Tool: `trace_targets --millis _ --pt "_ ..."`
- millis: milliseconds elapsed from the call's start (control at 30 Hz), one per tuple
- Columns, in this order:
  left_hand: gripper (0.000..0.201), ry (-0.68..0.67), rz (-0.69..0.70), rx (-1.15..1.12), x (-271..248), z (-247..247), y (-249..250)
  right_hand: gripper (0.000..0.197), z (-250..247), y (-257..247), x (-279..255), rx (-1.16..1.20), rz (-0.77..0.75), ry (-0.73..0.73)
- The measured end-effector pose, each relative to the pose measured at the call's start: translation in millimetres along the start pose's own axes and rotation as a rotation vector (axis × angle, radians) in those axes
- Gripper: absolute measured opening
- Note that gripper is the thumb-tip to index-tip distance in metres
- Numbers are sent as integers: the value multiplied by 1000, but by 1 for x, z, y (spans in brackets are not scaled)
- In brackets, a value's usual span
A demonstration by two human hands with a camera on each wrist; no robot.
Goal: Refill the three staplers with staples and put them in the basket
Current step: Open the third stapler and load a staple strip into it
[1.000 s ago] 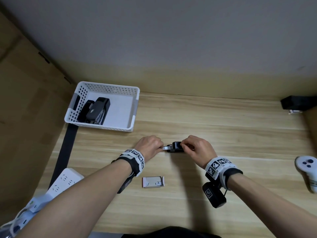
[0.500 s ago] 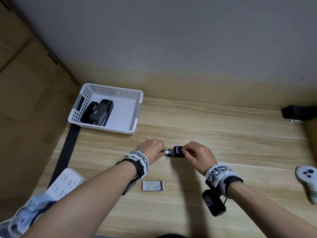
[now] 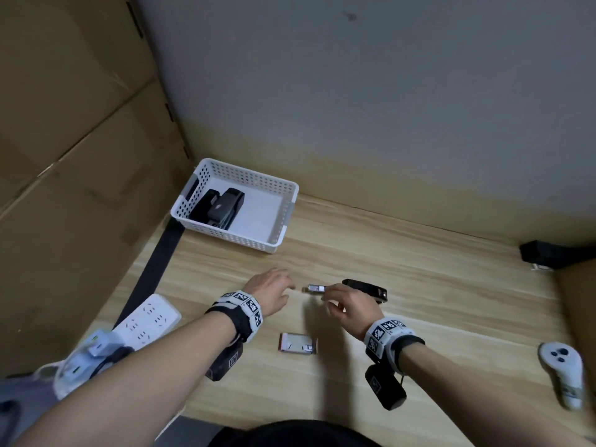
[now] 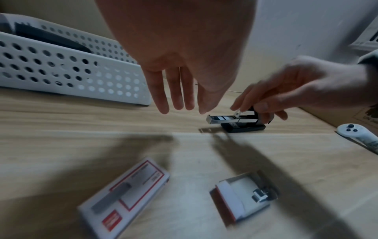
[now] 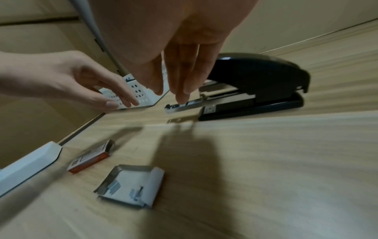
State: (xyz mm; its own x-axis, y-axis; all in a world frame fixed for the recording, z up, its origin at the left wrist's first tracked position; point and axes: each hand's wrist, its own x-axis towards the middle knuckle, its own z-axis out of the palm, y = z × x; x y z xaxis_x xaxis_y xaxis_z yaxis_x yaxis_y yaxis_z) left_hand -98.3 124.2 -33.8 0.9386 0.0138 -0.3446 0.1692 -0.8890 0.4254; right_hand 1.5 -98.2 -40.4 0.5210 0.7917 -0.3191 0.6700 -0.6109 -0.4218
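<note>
The black stapler (image 3: 366, 290) lies on the worktop (image 3: 419, 317) with its metal tray slid out — the right hand (image 3: 350, 309) rests fingertips on it. The left hand (image 3: 269, 293) hovers beside, fingers loose, holding nothing. Two staplers (image 3: 222, 208) lie in the white basket (image 3: 280, 227); the staple box (image 3: 298, 342) lies nearer, a power strip (image 3: 146, 319) at left.

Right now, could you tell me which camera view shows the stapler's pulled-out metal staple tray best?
The left wrist view: the staple tray juts sideways from the stapler, unobstructed. The right wrist view shows it partly behind the right hand's fingertips; the head view shows it small.
</note>
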Motion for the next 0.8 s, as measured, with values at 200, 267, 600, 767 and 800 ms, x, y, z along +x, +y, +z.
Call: trace_targets --millis 200,267,600,767,800 --pt "32 -34 -53 -42 -21 9 -17 29 20 -15 19 -81 124 -103" --pt "32 -37 -57 -49 -25 12 -20 28 21 -16 19 -81 130 -83" --pt "34 -91 -63 -85 -35 27 -14 28 18 -15 10 -60 108 -117" --pt "33 -158 -58 -82 -38 43 -5 21 26 -16 -3 29 7 -23" --pt "33 -170 -50 -73 -40 49 -3 18 31 -17 -7 34 -22 -29"
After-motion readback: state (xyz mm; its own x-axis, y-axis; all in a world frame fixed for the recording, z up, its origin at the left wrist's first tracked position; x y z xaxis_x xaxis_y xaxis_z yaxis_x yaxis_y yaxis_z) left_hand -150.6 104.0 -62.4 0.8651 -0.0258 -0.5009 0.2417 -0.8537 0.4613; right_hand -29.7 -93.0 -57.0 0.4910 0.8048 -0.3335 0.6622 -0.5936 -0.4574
